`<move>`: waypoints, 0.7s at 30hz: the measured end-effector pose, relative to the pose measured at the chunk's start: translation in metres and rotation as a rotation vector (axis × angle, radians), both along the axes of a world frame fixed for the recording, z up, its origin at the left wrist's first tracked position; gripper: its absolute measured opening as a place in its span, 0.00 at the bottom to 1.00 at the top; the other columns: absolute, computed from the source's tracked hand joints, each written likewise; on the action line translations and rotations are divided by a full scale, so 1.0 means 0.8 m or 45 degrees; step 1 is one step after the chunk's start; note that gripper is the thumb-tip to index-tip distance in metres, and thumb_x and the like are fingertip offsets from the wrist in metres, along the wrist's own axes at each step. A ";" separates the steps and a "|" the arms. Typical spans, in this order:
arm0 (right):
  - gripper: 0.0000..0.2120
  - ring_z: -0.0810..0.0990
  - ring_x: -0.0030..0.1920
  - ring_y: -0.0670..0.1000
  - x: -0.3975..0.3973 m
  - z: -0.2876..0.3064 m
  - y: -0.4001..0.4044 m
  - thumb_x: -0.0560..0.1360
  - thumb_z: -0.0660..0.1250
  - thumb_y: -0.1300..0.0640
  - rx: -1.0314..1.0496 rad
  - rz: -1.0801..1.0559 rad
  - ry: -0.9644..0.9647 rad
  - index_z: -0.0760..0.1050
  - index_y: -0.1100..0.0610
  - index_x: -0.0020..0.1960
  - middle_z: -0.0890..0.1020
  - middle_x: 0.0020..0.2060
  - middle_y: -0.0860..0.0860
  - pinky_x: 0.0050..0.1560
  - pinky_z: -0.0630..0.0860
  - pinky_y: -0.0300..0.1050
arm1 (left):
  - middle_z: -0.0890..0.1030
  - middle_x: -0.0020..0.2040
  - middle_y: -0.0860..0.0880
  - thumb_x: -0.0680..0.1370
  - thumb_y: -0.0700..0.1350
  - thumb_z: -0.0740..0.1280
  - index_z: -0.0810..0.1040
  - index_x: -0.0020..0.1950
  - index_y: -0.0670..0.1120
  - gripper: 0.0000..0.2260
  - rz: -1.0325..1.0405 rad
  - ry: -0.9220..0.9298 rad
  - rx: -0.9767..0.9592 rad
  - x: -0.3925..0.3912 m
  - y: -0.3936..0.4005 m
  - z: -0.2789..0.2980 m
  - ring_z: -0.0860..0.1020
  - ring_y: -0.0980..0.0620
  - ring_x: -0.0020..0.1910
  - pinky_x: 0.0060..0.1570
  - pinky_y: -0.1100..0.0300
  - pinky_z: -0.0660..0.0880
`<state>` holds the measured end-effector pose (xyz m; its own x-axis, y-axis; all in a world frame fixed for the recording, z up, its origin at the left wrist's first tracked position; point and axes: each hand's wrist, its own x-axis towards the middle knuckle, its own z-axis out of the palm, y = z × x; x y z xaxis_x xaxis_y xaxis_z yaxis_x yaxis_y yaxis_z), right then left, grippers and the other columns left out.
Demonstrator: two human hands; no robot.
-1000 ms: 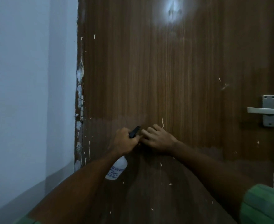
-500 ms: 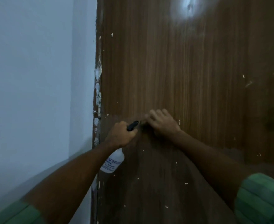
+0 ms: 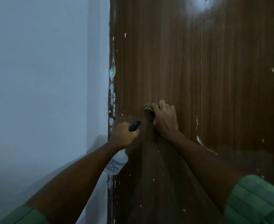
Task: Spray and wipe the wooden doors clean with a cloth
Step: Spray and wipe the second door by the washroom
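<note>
A brown wooden door [image 3: 197,62] with white paint flecks fills the right of the view. My left hand [image 3: 124,136] grips a white spray bottle [image 3: 116,163] by its black trigger head, nozzle aimed toward the door. My right hand [image 3: 165,118] presses a small bunched cloth [image 3: 148,107] against the door, just above and right of the nozzle. Only the cloth's tip shows beyond my fingers. The wood below my hands looks darker than the wood above.
A pale blue wall [image 3: 44,78] meets the door's chipped left frame [image 3: 111,81], where a metal hinge [image 3: 114,109] sits. A light glare [image 3: 202,4] shines at the door's top.
My view has swung left, so the door handle has left the frame. My right hand has moved up the door, away from the bottle, and the cloth tip now shows.
</note>
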<state>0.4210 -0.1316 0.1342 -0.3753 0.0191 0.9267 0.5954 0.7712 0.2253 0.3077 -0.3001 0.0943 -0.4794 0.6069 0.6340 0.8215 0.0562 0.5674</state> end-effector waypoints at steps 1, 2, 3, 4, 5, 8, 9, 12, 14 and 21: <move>0.21 0.75 0.49 0.54 -0.005 -0.007 -0.004 0.75 0.70 0.52 -0.023 0.013 -0.012 0.72 0.53 0.66 0.73 0.56 0.55 0.51 0.72 0.51 | 0.82 0.34 0.39 0.83 0.46 0.68 0.81 0.43 0.39 0.13 0.002 -0.001 0.005 -0.002 0.000 -0.002 0.78 0.47 0.28 0.32 0.54 0.76; 0.23 0.76 0.53 0.55 -0.011 -0.020 -0.005 0.75 0.71 0.50 0.018 0.027 -0.140 0.72 0.53 0.68 0.73 0.59 0.56 0.55 0.72 0.53 | 0.81 0.33 0.41 0.83 0.47 0.68 0.81 0.43 0.40 0.13 -0.005 -0.004 0.007 -0.004 0.000 -0.004 0.78 0.47 0.28 0.32 0.53 0.76; 0.25 0.76 0.58 0.57 -0.019 -0.037 -0.004 0.76 0.71 0.49 0.134 0.046 -0.364 0.71 0.52 0.71 0.72 0.65 0.57 0.59 0.72 0.55 | 0.81 0.33 0.44 0.83 0.48 0.68 0.81 0.44 0.41 0.13 -0.020 -0.004 0.005 -0.007 -0.001 -0.006 0.78 0.48 0.28 0.32 0.53 0.76; 0.25 0.74 0.63 0.58 -0.024 -0.051 -0.003 0.78 0.70 0.50 0.289 0.038 -0.629 0.70 0.52 0.73 0.69 0.70 0.58 0.63 0.72 0.56 | 0.81 0.32 0.46 0.84 0.48 0.68 0.81 0.44 0.42 0.12 -0.035 0.001 -0.001 -0.009 -0.001 -0.008 0.78 0.48 0.28 0.32 0.54 0.76; 0.26 0.72 0.67 0.58 -0.026 -0.054 -0.002 0.79 0.69 0.51 0.411 -0.019 -0.873 0.69 0.51 0.75 0.66 0.73 0.58 0.66 0.71 0.57 | 0.80 0.32 0.47 0.84 0.48 0.67 0.81 0.45 0.43 0.12 -0.046 0.007 -0.009 -0.009 -0.001 -0.010 0.78 0.49 0.28 0.31 0.56 0.76; 0.25 0.73 0.65 0.59 -0.032 -0.011 -0.003 0.79 0.69 0.51 0.505 -0.100 -0.789 0.69 0.51 0.73 0.67 0.71 0.58 0.66 0.70 0.58 | 0.80 0.32 0.47 0.84 0.48 0.67 0.81 0.47 0.41 0.12 -0.057 -0.009 -0.019 -0.012 -0.003 -0.008 0.77 0.50 0.28 0.30 0.58 0.75; 0.23 0.75 0.61 0.58 -0.030 0.009 -0.006 0.77 0.71 0.50 0.397 -0.094 -0.571 0.71 0.51 0.71 0.70 0.67 0.58 0.63 0.71 0.57 | 0.80 0.32 0.47 0.84 0.47 0.67 0.81 0.46 0.39 0.12 -0.055 -0.022 -0.016 -0.012 -0.003 -0.007 0.77 0.51 0.28 0.30 0.59 0.74; 0.21 0.75 0.51 0.56 -0.027 0.038 -0.008 0.73 0.72 0.54 0.138 -0.030 -0.083 0.75 0.54 0.65 0.73 0.58 0.56 0.54 0.71 0.53 | 0.79 0.31 0.46 0.83 0.45 0.68 0.79 0.40 0.42 0.12 0.030 -0.004 -0.018 -0.014 -0.007 -0.006 0.75 0.53 0.26 0.29 0.62 0.72; 0.23 0.75 0.57 0.56 -0.037 0.021 -0.011 0.76 0.70 0.53 0.203 0.034 -0.245 0.73 0.54 0.69 0.71 0.63 0.56 0.59 0.71 0.54 | 0.80 0.32 0.45 0.82 0.46 0.69 0.79 0.38 0.44 0.13 0.085 -0.012 -0.011 -0.021 -0.008 -0.009 0.76 0.52 0.28 0.30 0.60 0.72; 0.18 0.76 0.56 0.54 -0.048 0.022 -0.011 0.78 0.68 0.51 0.180 0.213 -0.413 0.72 0.51 0.67 0.73 0.59 0.54 0.59 0.69 0.52 | 0.83 0.37 0.41 0.83 0.48 0.69 0.81 0.43 0.42 0.12 0.137 -0.091 -0.026 -0.030 -0.009 -0.022 0.79 0.48 0.31 0.36 0.54 0.77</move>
<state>0.3825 -0.1401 0.1517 -0.6365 -0.1867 0.7483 0.3443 0.7994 0.4923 0.2835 -0.3076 0.0768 -0.5863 0.5617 0.5837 0.7674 0.1543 0.6223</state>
